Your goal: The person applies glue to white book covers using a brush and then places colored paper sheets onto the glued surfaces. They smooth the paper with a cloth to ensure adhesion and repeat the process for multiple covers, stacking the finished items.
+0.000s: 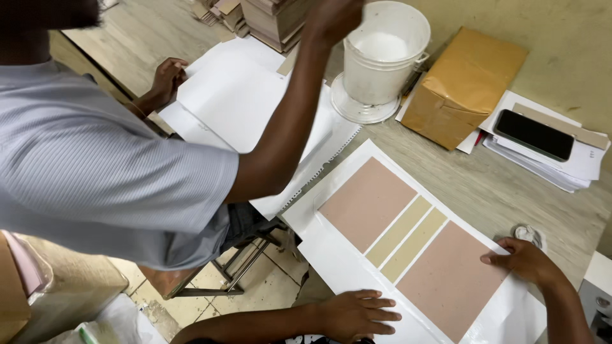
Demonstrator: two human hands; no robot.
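Tabletop [497, 185]: left hand [357, 313] and right hand [524, 260], seemingly flat and open, press white sheet [344, 267] edges.

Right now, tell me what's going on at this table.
The left hand and right hand press flat on a white sheet bearing two pinkish boards and two narrow tan strips. Beside it, a co-worker in a grey shirt reaches an arm toward a white bucket.

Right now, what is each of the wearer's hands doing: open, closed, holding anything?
Left hand: open, flat on the white sheet, gripping nothing.
Right hand: open, fingertips pressing the pink board.
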